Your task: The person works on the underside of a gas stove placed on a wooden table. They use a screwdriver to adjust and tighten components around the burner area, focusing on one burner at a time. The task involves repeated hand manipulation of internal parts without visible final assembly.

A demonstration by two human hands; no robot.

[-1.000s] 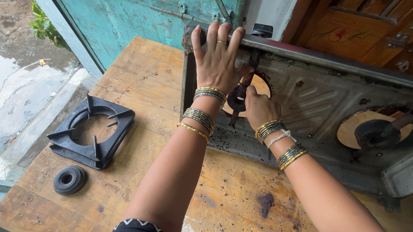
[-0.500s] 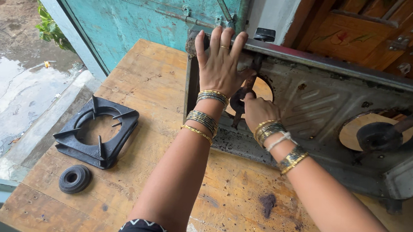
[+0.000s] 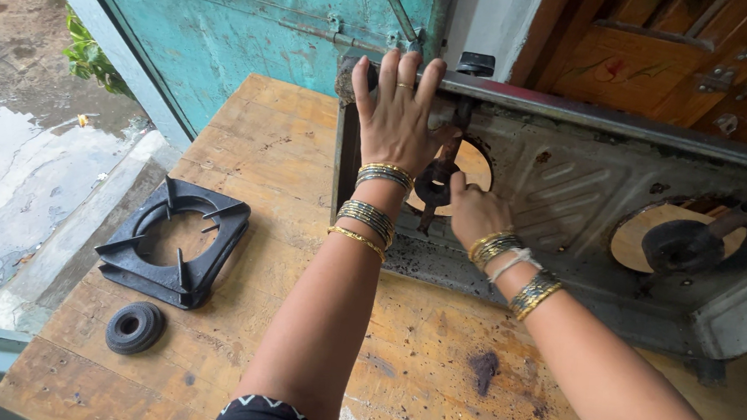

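1. We had a gas stove body (image 3: pixel 590 202) tipped up on its side along the far edge of a rough wooden table (image 3: pixel 296 167), its dull grey pressed-metal underside facing us, ribbed and greasy, with two round openings.
2. Our left hand (image 3: pixel 397 117) lay flat against the stove's upper left corner, fingers straight and spread, tips hooked over the top rim; it pressed on the metal rather than closing around anything.
3. Our right hand (image 3: pixel 474 212) was curled at the left opening, fingers bent around a dark, rusty burner fitting (image 3: pixel 437 181) on a thin pipe; how tightly they closed we could not tell, since the knuckles hid the tips.
4. Both wrists wore stacks of gold and grey bangles.
5. The right opening held another black burner part (image 3: pixel 681 246), round and sooty.
6. Near the table's left edge sat a black cast-iron pan support (image 3: pixel 174 242), square with inward prongs, lying flat.
7. Just beside it, toward the near left corner, lay a small round black burner cap (image 3: pixel 135 327), ridged in rings.
8. The tabletop was pale planking, scratched, with a dark stain (image 3: pixel 484 369) near the near edge.
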